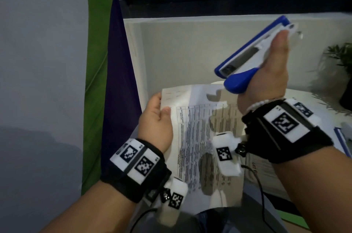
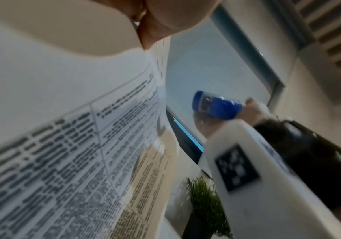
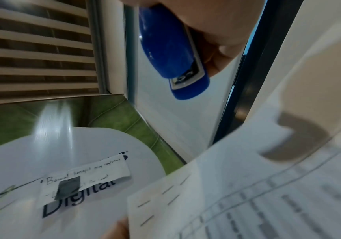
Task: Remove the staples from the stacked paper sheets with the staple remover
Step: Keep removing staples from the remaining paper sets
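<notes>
Paper sheets (image 1: 200, 137) (image 2: 63, 129) (image 3: 267, 194): a printed stack with tables of text, held up in front of the person by its upper left edge, below and to the left of the raised tool. Shadows show through the page.
Staples (image 3: 143, 204) (image 2: 161, 60): several short ones in rows in the bare margin at the top left corner, just beside the gripping thumb.
Left hand (image 1: 156, 116) (image 2: 165, 19): pinches the stack at its left edge, thumb pressed on the printed face. The other fingers are behind the paper and hidden.
Staple remover (image 1: 253, 52) (image 2: 216, 105) (image 3: 171, 53): blue and white, lifted clear of the sheets and tilted, its lower end pointing down towards the top of the page. It does not touch the paper.
Right hand (image 1: 266, 76) (image 2: 255, 110) (image 3: 216, 24): wrapped round the tool's rear half, thumb lying along its white side, fingers curled behind it.
Wrist bands (image 1: 137, 164): black, one on each wrist, with white blocks that carry square black-and-white markers.
Plant (image 1: 341, 57) (image 2: 204, 202): green, in a dark pot at the right, well apart from the sheets.
Tabletop (image 1: 308, 99): white, with the pot standing on it, partly hidden by the stack and the right forearm.
</notes>
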The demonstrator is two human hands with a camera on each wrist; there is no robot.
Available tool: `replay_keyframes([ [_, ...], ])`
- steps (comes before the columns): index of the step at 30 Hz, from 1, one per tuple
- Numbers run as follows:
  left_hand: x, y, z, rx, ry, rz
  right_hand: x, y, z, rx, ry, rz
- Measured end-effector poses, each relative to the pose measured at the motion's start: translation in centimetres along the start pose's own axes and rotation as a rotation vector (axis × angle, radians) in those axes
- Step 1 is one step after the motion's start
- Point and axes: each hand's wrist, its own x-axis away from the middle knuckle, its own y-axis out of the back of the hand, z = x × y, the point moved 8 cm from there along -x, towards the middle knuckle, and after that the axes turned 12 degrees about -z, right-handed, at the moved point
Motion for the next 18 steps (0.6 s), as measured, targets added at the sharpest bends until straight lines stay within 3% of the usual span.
replay_keyframes([
  [2, -0.6, -0.6, 0.0, 0.035, -0.033, 0.009, -1.3, 1.3, -0.4, 0.022, -0.035, -0.016],
  [6, 0.3, -3.8, -0.3, -0.187, -0.397, 0.277, -2.1, 4.5, -5.5, 0.204, -0.276, -0.036],
  [10, 1.9, -5.9, 1.9, -0.33, -0.525, 0.421, -1.7, 8.6, -10.8, 0.189, -0.531, -0.081],
  [14, 3.7, -6.7, 1.8, -0.436, -0.79, 0.465, -1.5, 12.0, -12.8, 0.187, -0.571, -0.155],
  [18, 4.0, -7.5, 3.5, -0.414, -0.761, 0.532, -1.5, 12.4, -13.1, 0.146, -0.541, -0.149],
])
